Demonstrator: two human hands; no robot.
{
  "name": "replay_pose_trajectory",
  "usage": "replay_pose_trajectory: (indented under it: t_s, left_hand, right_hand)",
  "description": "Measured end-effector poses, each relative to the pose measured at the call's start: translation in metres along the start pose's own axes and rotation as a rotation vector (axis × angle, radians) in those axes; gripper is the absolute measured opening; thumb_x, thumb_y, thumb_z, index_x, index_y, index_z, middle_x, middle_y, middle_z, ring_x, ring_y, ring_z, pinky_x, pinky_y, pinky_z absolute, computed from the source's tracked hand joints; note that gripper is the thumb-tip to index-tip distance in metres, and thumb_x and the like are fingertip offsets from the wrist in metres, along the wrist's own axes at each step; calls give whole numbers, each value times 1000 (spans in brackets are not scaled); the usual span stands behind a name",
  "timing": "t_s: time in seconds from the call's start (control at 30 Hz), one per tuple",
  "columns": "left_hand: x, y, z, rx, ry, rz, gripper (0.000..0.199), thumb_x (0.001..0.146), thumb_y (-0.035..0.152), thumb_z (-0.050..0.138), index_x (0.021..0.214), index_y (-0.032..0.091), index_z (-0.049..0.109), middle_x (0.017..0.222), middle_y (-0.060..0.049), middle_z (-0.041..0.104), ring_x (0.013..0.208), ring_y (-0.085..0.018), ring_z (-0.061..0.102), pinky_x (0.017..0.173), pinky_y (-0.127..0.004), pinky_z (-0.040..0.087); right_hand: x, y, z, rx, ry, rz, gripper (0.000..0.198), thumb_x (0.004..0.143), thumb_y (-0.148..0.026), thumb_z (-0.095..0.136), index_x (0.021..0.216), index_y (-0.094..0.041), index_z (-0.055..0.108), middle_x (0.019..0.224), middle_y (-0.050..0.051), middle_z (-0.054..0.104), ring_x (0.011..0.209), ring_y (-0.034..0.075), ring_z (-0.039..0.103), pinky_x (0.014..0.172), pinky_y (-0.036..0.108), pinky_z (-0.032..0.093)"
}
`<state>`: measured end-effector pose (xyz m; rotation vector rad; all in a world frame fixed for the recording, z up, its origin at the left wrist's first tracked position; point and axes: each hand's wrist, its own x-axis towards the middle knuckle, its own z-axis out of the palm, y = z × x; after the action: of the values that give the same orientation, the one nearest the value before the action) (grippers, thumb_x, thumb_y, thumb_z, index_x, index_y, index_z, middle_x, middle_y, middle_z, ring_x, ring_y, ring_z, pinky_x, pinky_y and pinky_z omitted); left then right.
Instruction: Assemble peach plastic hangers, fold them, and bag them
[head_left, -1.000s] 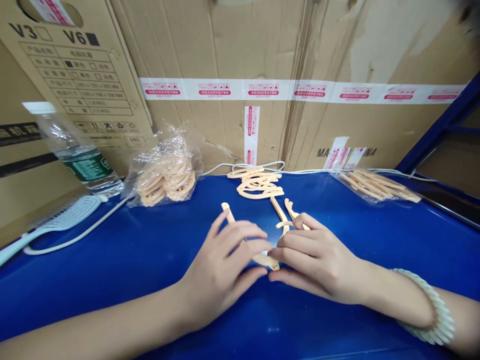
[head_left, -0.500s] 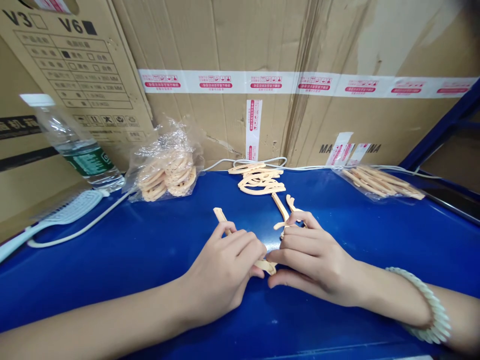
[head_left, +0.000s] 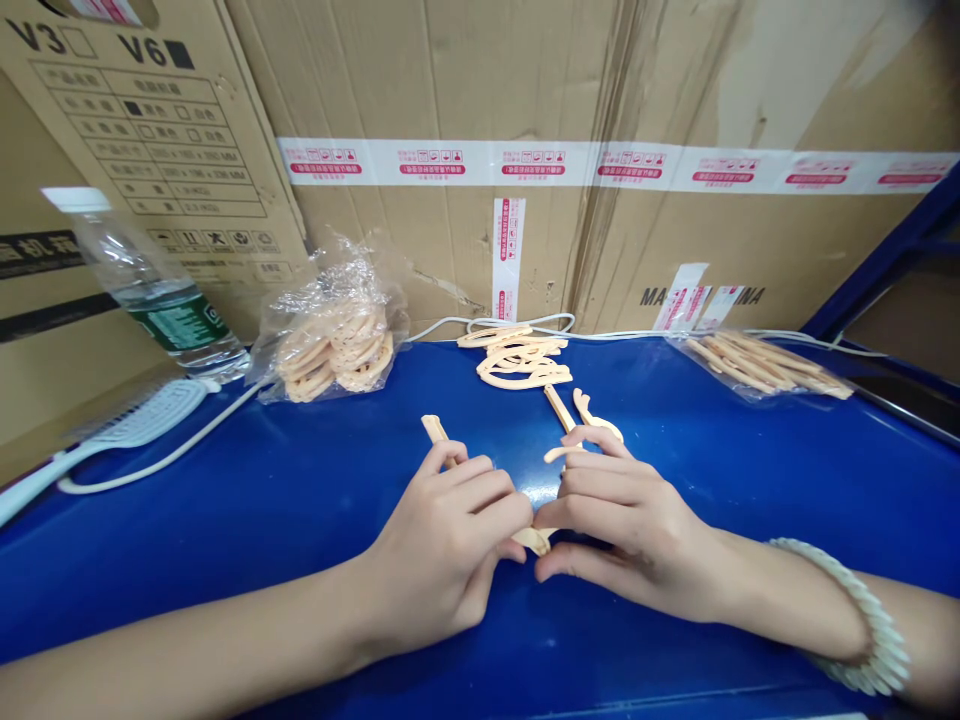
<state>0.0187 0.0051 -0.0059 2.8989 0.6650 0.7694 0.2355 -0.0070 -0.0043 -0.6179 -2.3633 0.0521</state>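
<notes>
My left hand (head_left: 454,540) is closed around a beige plastic hanger arm (head_left: 433,428); its far end sticks out beyond the fingers, and its near end shows between both hands. With bent fingers, my right hand (head_left: 630,525) meets that near end, thumb below and index finger above. From under the right fingers pokes a curved beige tip (head_left: 561,454); the rest of that piece is hidden, so I cannot tell how it joins. Just beyond lie a straight hanger arm (head_left: 559,405) and a hook-shaped piece (head_left: 592,412), both partly behind the right hand.
A pile of beige curved parts (head_left: 525,375) lies at the back. Clear bags of similar parts stand left (head_left: 330,350) and right (head_left: 765,360). A water bottle (head_left: 180,315), a hairbrush (head_left: 150,415) and a white cable (head_left: 157,485) are at left. Cardboard (head_left: 420,240) backs the blue tabletop (head_left: 300,500).
The hanger arm's far end has shifted slightly left. The right fingers have moved a little, showing more of the hook-shaped piece. Both hands stay together at the near end.
</notes>
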Motion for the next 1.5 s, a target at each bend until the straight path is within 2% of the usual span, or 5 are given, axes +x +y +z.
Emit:
replay_pose_trajectory:
  t_s: [0.37, 0.6, 0.83, 1.03, 1.5]
  left_hand:
    - [-2, -5, -9, 142, 82, 178, 27, 80, -1, 41, 74, 22, 54, 73, -2, 65, 71, -20, 54, 81, -40, 32]
    - [-1, -20, -4, 8, -28, 135, 36, 87, -3, 37, 96, 22, 61, 80, -2, 69, 77, -18, 62, 102, -40, 31]
    - [-2, -29, 3, -6, 8, 41, 25, 92, 1, 41, 99, 18, 58, 105, -6, 68, 100, -20, 60, 99, -41, 39]
    - [-1, -27, -1, -42, 38, -111, 24, 89, 4, 41, 101, 15, 58, 114, -11, 64, 113, -23, 56, 103, -40, 43]
    - [-4, -22, 0, 178, 0, -122, 19, 91, 17, 46, 103, 12, 61, 108, -13, 66, 99, -28, 62, 86, -44, 54]
  right_hand:
    - [6, 7, -10, 175, 83, 208, 16, 88, -34, 68, 84, -19, 64, 71, -2, 68, 62, 12, 57, 94, 38, 43]
    - [1, 27, -9, -127, -134, 156, 13, 94, -22, 57, 104, -23, 64, 105, 4, 66, 109, 20, 56, 112, 54, 18]
    - [1, 30, -5, -150, -165, 167, 16, 96, -25, 54, 107, -20, 64, 103, 8, 64, 99, 22, 55, 93, 44, 40]
    - [4, 21, -9, -148, -219, 117, 17, 98, -23, 50, 102, -20, 66, 95, 5, 66, 96, 22, 53, 100, 47, 33]
    - [4, 31, -25, -299, -262, 306, 25, 92, -32, 60, 115, -21, 61, 102, 8, 64, 97, 26, 54, 85, 44, 43]
